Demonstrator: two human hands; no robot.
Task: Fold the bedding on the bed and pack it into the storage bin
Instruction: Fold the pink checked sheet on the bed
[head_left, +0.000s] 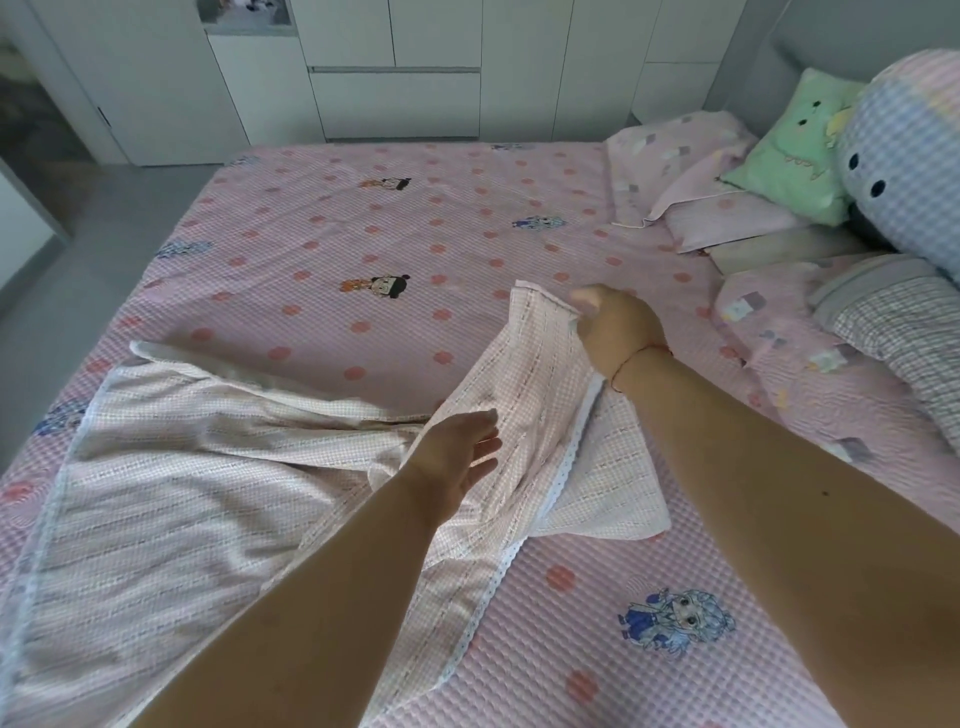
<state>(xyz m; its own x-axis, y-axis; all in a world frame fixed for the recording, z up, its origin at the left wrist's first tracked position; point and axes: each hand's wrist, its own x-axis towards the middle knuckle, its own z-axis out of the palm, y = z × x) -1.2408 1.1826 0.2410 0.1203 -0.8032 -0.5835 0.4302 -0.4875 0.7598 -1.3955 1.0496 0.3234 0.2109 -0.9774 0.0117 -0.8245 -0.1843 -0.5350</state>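
Far left: we note grey floor beside the bed, which wears a pink quilted cover with red dots and cartoon figures. White cabinets stand beyond the far edge.

Left half of the bed, near side: the task's thing, a pale pink checked blanket with a white trimmed edge, lies partly spread and rumpled on the cover. One far corner is turned over, showing a whiter underside.

Centre: our left hand is over the blanket with fingers straight and slightly spread, palm turned toward the right; it grips nothing. We cannot tell whether the fingertips touch the cloth.

Right of centre: our right hand is raised above the bed, fingers curled and clamped on an upper edge of the blanket, so a band of cloth slopes from it down toward the near edge of the bed. A thin red cord circles this wrist. A loose blanket corner lies flat below that forearm.

Far right: pink pillows, a green cartoon cushion, a blue checked plush and a grey plaid pillow sit at the head of the bed.
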